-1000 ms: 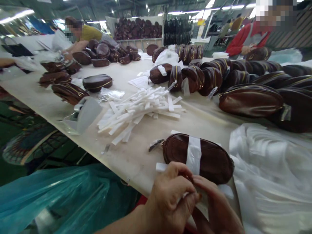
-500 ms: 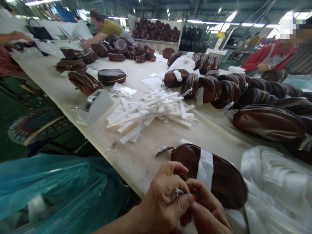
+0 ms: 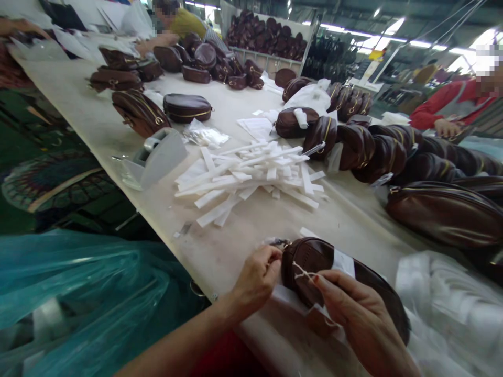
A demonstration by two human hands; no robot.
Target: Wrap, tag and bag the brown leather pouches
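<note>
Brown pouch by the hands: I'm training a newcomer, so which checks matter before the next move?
1. White string pinched in the right hand: ok.
2. Left hand gripping the zip pull: cannot tell, fingertips lie close to it.
3. White band across the brown pouch: ok.
4. White string fastened to the brown pouch: cannot tell.
5. White strips apart from both hands: ok.

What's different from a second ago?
The hands have parted. Left hand moved out to the zipper end of the banded brown bag; its grip there is unclear. Right hand pinches a white string, now visible in front of the bag. Unchanged: bag lying flat, white strip pile beyond it.
</note>
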